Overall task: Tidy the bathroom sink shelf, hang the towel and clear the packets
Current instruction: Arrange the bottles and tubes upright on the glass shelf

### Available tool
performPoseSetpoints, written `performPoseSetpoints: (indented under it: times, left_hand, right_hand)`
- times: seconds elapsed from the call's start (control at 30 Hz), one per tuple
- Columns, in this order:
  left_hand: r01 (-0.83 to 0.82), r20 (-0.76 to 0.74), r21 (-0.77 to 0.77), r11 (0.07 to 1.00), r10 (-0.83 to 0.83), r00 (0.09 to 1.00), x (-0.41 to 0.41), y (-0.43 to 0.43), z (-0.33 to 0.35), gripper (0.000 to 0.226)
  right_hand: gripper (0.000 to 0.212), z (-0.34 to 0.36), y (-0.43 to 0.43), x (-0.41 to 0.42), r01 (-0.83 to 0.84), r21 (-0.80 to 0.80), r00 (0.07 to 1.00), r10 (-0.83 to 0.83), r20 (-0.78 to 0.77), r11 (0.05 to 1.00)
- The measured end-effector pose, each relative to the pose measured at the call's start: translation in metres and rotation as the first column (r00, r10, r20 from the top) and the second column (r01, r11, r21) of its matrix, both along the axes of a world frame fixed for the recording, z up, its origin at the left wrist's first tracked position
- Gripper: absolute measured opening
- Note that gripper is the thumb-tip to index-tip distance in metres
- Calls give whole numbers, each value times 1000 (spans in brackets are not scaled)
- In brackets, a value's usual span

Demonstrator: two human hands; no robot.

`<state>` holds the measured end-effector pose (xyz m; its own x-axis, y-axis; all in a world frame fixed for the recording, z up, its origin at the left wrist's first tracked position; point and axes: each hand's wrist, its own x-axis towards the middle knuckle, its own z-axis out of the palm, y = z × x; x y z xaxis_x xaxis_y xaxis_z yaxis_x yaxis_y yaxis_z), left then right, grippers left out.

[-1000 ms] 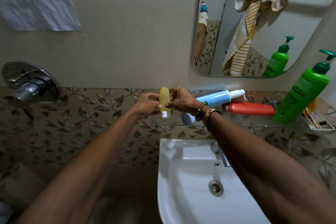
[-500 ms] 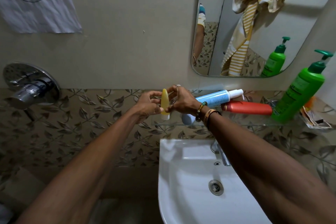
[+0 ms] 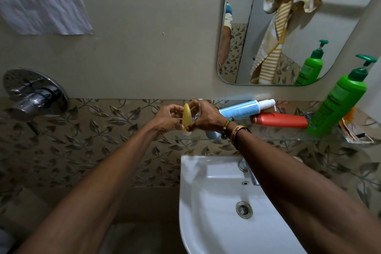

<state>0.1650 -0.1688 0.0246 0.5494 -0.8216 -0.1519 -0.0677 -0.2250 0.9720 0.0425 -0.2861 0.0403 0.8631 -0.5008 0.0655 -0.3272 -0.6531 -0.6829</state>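
A small yellow tube [image 3: 186,117] stands cap-down over the left end of the glass shelf [image 3: 268,139], pinched between my left hand [image 3: 167,120] and my right hand [image 3: 205,118]. On the shelf lie a blue tube [image 3: 240,109] and a red bottle [image 3: 280,120], with a green pump bottle [image 3: 340,101] upright to their right. Packets [image 3: 354,130] sit at the shelf's right end. A yellow striped towel [image 3: 282,27] shows in the mirror, bunched over a rod.
A white sink [image 3: 216,202] with a tap [image 3: 250,173] is below the shelf. A chrome shower valve [image 3: 35,95] sticks out of the left wall. A white cloth [image 3: 41,0] hangs at the upper left. The mirror [image 3: 340,16] is above the shelf.
The yellow tube has turned edge-on between my fingers and looks thinner. Both hands stay at the shelf's left end.
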Motion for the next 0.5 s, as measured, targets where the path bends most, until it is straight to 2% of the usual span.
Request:
performPoseSetpoints:
  times: [0.27, 0.5]
  left_hand:
    - [-2, 62, 33, 999, 0, 998, -5, 0, 3, 61]
    - [-141, 148, -17, 990, 142, 979, -2, 3, 1, 46]
  right_hand:
    - [73, -4, 2, -1, -1, -47, 1000, -1, -26, 999]
    - [81, -1, 3, -14, 41, -46, 999, -40, 5, 998]
